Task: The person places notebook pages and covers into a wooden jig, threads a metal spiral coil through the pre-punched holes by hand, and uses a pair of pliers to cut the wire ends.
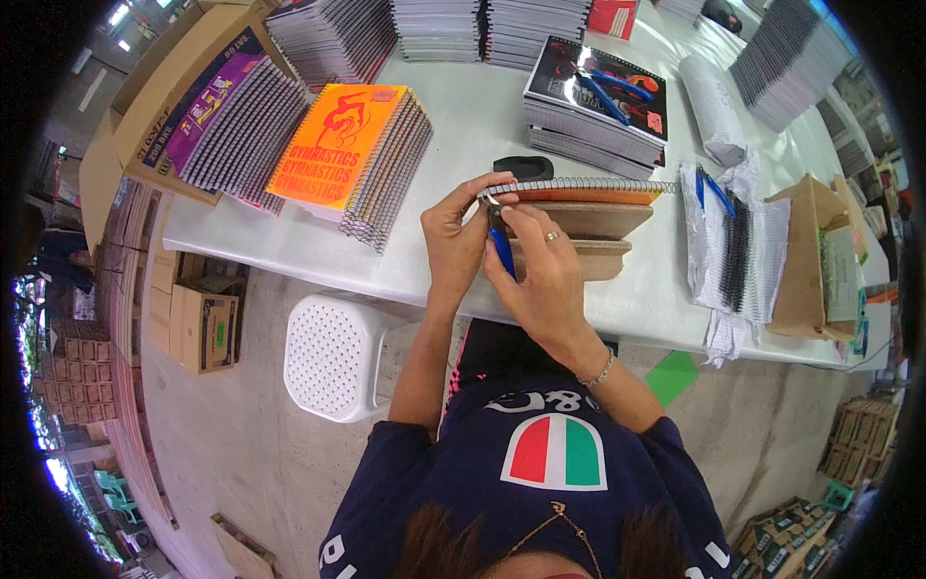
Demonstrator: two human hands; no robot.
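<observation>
A spiral notebook [588, 184] stands on edge with its wire coil upward, in front of me. My left hand [455, 232] pinches the left end of its coil between thumb and fingers. Closed around blue-handled cutting pliers [500, 251], my right hand [548, 280] brings their jaws to that same coil end. Whether the jaws have closed on the wire cannot be made out. Brown wooden boards [608, 222] sit just on the near side of the notebook. A black object [524, 168] lies behind it, partly covered by the notebook.
Orange notebooks [333, 145] and a carton of purple ones [217, 121] are at left. Another pair of blue pliers [617, 92] rests on black notebooks [598, 135]. At right are loose black coils [738, 256] on white wrapping and an open carton [803, 265]. A white stool [333, 357] stands below the table edge.
</observation>
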